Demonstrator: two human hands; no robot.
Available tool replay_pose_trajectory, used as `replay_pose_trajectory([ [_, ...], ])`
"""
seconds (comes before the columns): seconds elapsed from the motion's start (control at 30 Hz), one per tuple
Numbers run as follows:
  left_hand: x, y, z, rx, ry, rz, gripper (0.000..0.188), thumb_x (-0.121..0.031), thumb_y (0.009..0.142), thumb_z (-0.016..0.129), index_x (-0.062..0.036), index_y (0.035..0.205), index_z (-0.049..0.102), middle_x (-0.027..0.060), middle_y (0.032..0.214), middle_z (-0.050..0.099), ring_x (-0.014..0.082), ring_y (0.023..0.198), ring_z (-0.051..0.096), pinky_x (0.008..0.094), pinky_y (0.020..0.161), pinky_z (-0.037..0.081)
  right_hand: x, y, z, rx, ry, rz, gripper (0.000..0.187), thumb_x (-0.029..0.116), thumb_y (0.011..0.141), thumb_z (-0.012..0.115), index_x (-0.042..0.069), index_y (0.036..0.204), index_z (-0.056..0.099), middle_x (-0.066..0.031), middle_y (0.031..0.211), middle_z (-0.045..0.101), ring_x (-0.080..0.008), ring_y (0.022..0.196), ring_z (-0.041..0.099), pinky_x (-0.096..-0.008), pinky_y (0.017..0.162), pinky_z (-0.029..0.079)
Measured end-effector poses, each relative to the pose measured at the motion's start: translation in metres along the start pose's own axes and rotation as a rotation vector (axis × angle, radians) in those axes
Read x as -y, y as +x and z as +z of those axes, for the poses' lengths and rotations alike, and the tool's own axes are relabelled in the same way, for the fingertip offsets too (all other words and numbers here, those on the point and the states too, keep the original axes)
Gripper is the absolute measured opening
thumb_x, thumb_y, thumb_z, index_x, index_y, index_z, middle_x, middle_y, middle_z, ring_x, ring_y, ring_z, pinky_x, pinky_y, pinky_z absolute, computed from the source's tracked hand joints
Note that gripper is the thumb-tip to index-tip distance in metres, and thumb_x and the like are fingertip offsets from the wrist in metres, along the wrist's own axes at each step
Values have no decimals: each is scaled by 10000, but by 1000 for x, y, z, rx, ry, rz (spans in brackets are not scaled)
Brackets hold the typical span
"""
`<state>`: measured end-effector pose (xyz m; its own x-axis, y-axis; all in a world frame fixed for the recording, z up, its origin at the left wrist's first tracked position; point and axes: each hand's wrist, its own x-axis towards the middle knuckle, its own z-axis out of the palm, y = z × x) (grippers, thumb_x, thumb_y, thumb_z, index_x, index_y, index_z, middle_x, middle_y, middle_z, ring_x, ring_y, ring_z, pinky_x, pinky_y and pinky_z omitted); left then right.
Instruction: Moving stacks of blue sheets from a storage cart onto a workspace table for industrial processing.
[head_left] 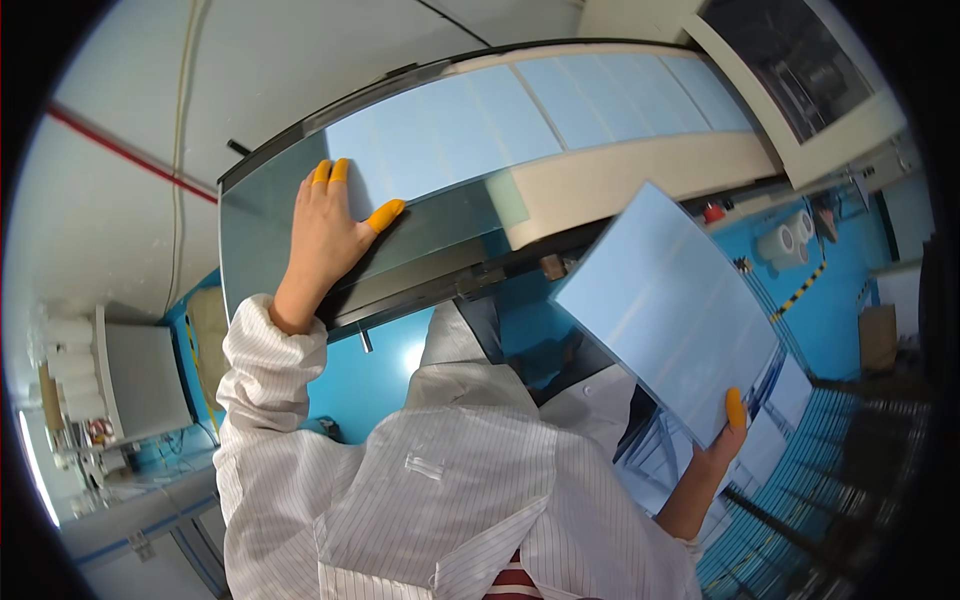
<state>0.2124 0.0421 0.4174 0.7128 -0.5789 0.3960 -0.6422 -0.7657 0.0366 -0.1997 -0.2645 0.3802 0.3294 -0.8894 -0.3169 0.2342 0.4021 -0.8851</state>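
The left hand (335,225), fingers spread apart, touches the left end of a faintly striped blue panel (445,130) on the far conveyor (620,178); at right, the right hand's (724,440) fingers grip a tilted second panel (670,310) by its near corner.

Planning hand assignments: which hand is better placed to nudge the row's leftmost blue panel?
Likely the left hand: it is right at the left end of the leftmost panel. The right hand is occupied, gripping another blue panel off to the right.
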Motion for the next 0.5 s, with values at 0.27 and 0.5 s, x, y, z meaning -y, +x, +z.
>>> replay_pose_trajectory([
  [0.27,-20,8,-5,-14,-285,45,622,-356,772,635,75,1177,442,283,1170,463,403,1122,418,421,944,341,-16,-5,14,32,144,49,411,137,818,568,-8,1172,420,-145,1027,557,-236,890,591,-340,761,502],
  [0.5,-104,-13,-45,533,-1410,-212,369,-135,852,585,40,1158,475,36,886,584,74,788,522,218,688,423,-19,-18,66,44,-335,170,446,230,828,584,-12,1166,422,-140,1017,566,-221,867,594,-321,739,507],
])
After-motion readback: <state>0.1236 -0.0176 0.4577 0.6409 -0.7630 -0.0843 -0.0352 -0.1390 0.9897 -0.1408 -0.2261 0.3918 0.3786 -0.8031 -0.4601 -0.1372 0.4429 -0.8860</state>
